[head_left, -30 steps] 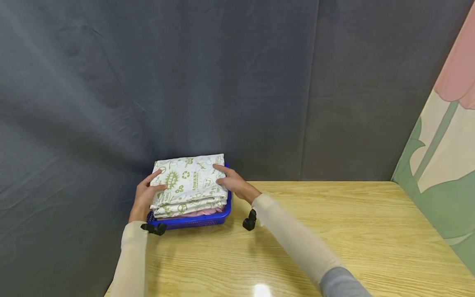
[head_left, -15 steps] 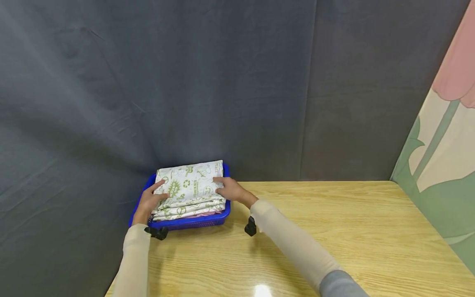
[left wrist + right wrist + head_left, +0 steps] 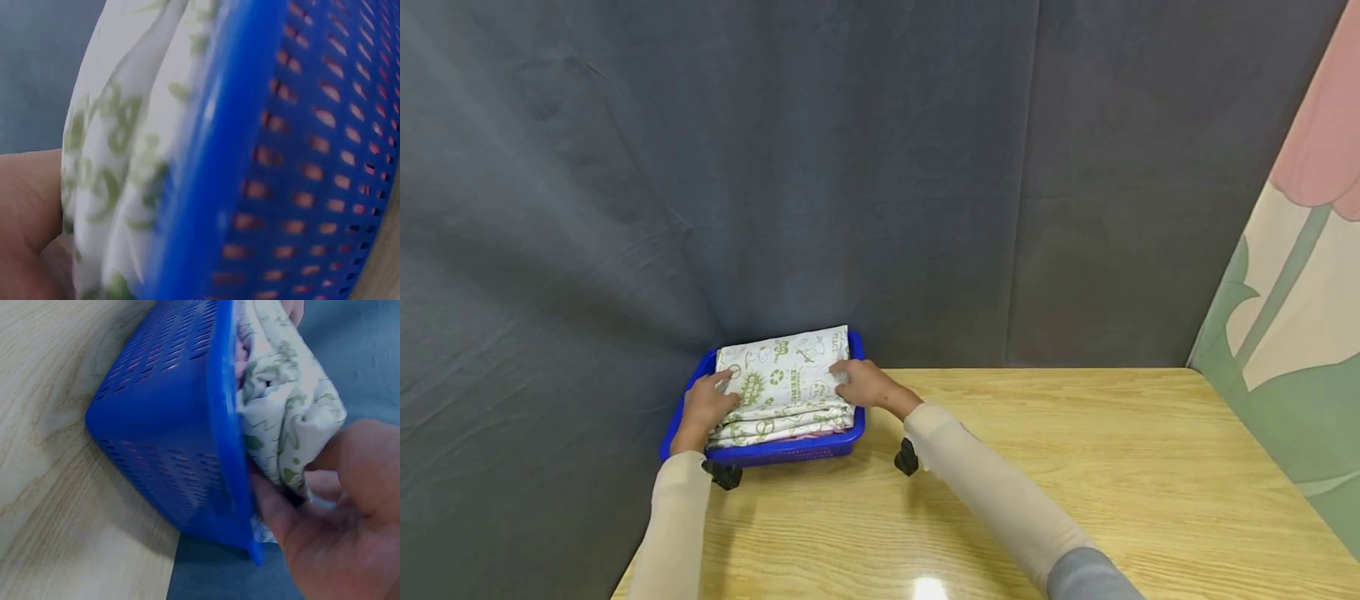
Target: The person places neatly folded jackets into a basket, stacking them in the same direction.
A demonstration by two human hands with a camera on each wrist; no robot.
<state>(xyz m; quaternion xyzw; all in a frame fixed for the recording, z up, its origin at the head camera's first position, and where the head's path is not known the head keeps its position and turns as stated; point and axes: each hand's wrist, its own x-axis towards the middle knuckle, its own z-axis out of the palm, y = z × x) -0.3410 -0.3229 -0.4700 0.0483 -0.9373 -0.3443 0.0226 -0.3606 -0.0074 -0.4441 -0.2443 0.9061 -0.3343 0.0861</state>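
Note:
A folded white cloth with green print lies in the blue plastic basket, its layers standing above the rim. My left hand holds the cloth's left edge, thumb and forefinger on its top. At the opposite edge my right hand grips the cloth. In the right wrist view, some fingers of the right hand reach between the folded cloth and the basket rim. Pink fabric shows beneath the white layers. The left wrist view has only part of the left hand beside the cloth.
The basket stands on a wooden table, close to a dark grey curtain behind and to the left. A wall panel with a painted flower borders the right side.
Both hands have lowered the folded cloth and brought it slightly toward me, deeper into the basket. The basket's left rim now shows. In the last half second the hands moved little.

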